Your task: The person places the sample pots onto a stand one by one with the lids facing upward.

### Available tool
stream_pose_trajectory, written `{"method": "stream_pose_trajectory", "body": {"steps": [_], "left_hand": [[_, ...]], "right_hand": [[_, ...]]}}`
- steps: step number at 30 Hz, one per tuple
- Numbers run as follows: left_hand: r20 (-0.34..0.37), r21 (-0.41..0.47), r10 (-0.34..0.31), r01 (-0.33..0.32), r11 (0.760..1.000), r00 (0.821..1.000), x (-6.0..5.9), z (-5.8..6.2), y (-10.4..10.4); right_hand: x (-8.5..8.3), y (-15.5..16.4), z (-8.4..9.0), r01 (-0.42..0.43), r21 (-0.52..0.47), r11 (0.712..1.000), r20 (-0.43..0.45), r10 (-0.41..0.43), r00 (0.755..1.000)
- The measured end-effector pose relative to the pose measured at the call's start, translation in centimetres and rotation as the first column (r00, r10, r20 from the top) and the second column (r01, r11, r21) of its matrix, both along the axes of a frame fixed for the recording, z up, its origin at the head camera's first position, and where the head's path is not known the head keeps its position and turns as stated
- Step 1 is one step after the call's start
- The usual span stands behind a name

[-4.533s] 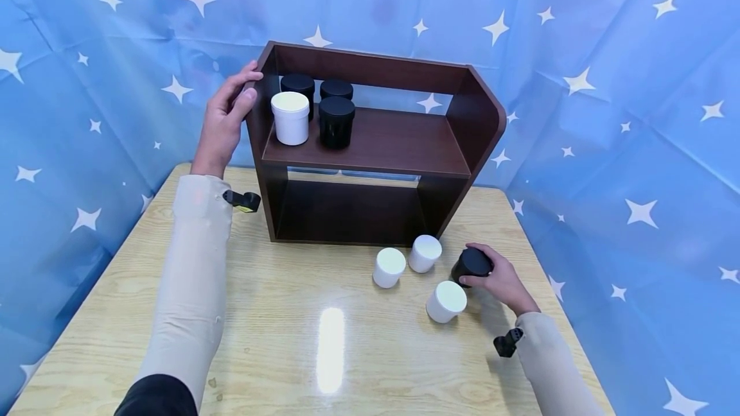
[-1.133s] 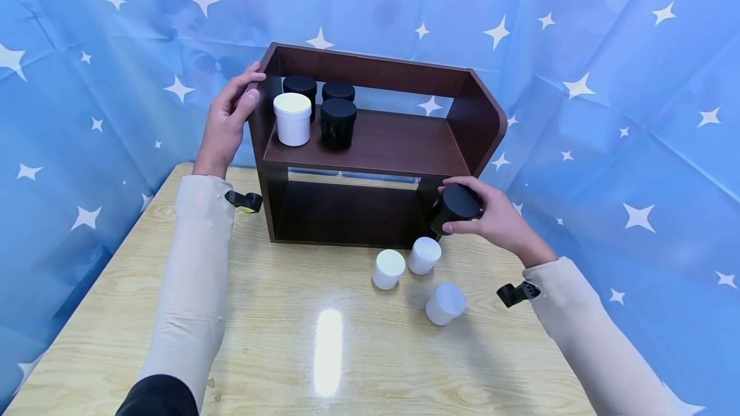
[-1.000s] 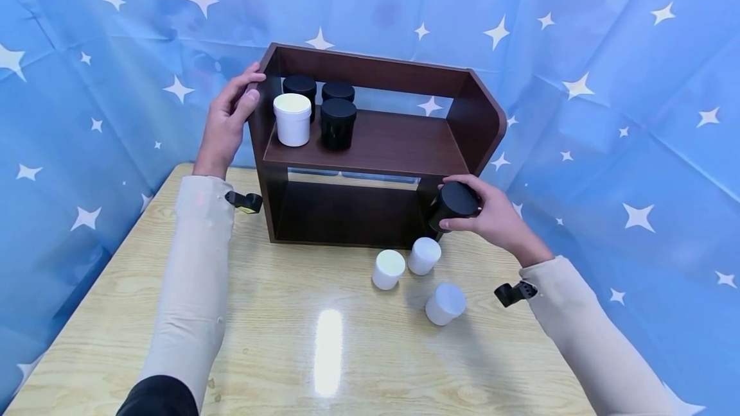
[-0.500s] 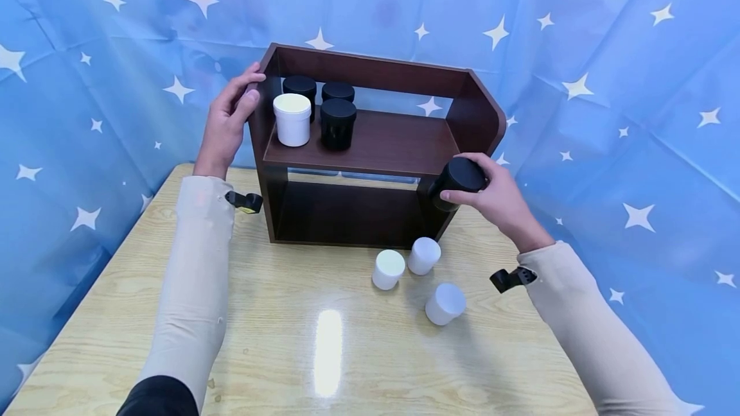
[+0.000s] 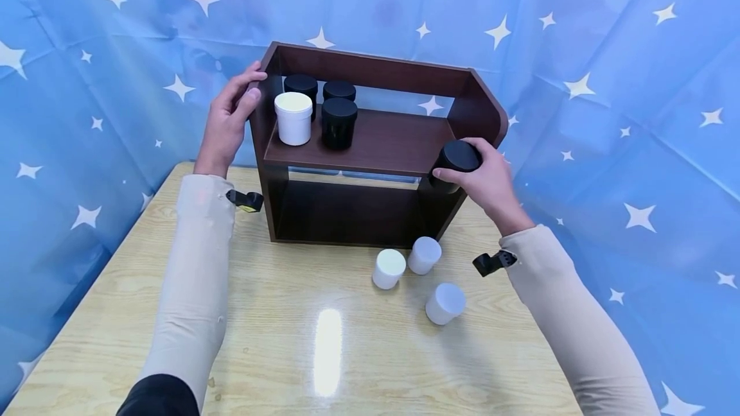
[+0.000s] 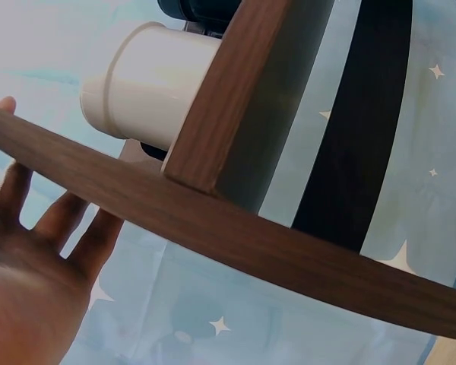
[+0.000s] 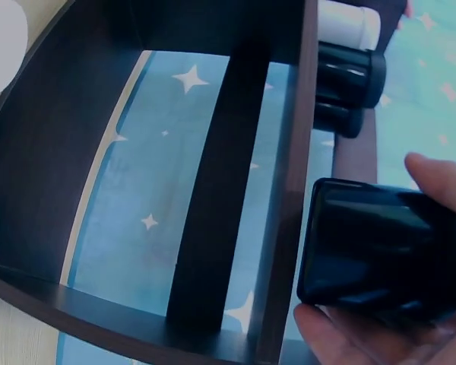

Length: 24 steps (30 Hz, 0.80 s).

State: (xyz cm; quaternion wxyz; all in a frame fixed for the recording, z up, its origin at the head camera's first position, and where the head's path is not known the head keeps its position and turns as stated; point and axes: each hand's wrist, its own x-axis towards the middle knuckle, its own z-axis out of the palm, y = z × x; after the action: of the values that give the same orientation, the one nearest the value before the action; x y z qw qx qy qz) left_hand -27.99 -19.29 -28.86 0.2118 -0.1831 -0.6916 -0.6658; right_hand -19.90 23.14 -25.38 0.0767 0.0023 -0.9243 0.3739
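The right hand (image 5: 488,178) curls its fingers (image 5: 448,175) round one black jar (image 5: 457,160) at the right front corner of the shelf (image 5: 381,143). The left hand (image 5: 228,117) rests relaxed fingers on the shelf's left edge. Three black jars (image 5: 338,122) and one white jar (image 5: 293,118) stand at the shelf's left end; three white jars (image 5: 424,254) stand on the table (image 5: 277,339) near its right edge.

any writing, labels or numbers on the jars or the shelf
None can be read in any view.
The black jar in the right hand is plain.
The white jar on the shelf bears no label.
The backdrop shows only white stars.
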Motion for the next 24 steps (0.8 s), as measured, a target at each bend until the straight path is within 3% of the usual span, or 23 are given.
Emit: {"method": "stream_pose_trajectory", "body": {"steps": [12, 24], "left_hand": [[0.000, 0.003, 0.002, -0.002, 1.000, 1.000, 0.4, 0.3, 0.1], [-0.002, 0.006, -0.007, 0.007, 1.000, 1.000, 1.9, 1.3, 0.6]], "right_hand": [[-2.2, -0.9, 0.6, 0.020, -0.011, 1.000, 0.034, -0.020, 0.999], [-4.9, -1.3, 0.9, 0.085, 0.052, 0.995, 0.057, -0.088, 0.995]]}}
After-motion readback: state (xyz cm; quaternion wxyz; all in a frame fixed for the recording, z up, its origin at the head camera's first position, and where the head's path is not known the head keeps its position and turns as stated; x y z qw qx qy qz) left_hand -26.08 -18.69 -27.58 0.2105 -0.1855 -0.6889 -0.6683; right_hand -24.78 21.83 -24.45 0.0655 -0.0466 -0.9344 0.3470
